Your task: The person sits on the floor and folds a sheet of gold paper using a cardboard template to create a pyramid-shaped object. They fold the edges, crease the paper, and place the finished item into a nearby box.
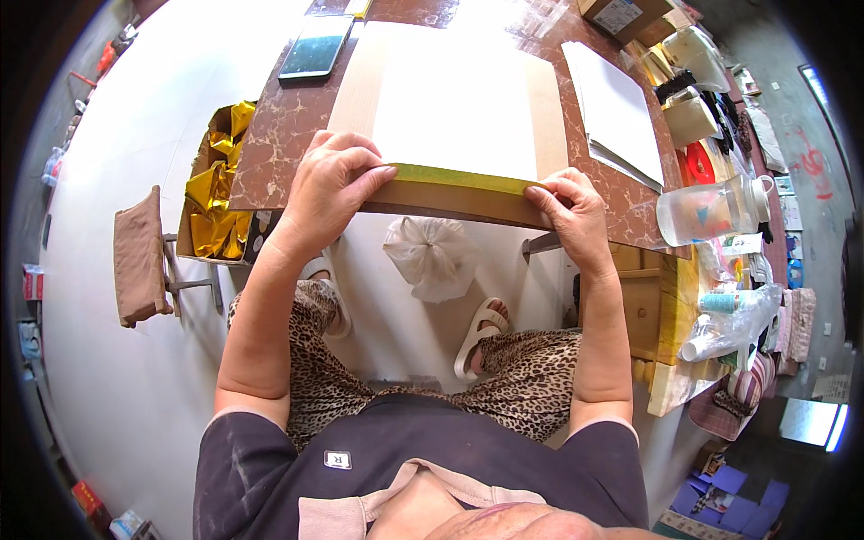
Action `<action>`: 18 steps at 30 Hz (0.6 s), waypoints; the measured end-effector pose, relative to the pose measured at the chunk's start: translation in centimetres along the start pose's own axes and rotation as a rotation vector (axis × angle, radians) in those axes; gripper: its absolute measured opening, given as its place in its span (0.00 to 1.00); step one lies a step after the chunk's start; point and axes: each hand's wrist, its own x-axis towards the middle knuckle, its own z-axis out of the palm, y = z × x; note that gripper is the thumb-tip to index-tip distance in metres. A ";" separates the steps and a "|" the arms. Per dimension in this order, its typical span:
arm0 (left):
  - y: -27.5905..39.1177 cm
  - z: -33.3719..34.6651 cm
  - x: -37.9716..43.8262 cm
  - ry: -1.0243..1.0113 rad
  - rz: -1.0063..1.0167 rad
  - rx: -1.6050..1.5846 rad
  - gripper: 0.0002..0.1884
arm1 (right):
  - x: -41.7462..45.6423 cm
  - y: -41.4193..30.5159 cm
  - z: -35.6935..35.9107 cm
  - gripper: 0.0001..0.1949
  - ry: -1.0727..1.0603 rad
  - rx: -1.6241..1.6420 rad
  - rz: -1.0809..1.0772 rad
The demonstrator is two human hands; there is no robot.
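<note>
A large white sheet (459,101) lies on a brown cardboard piece (550,111), which shows along both sides and the near edge. Across the sheet's near end runs a narrow yellow-gold strip (466,179), by the table's front edge. My left hand (334,179) pinches the strip's left end between thumb and fingers. At its right end, my right hand (572,216) grips it the same way, thumb on top. Whether the strip is folded over or separate from the sheet, I cannot tell. Both hands' fingertips are partly hidden.
On the marbled brown table (263,148) rest a phone (316,48), a stack of white sheets (611,108) and a clear bottle (705,209). A box of gold foil (216,192) and a folding stool (138,256) stand left. Below sits a tied plastic bag (428,253).
</note>
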 end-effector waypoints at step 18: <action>0.6 1.2 0.1 0.123 -0.105 0.245 0.18 | 1.0 -1.6 -0.1 0.18 0.017 -0.192 0.003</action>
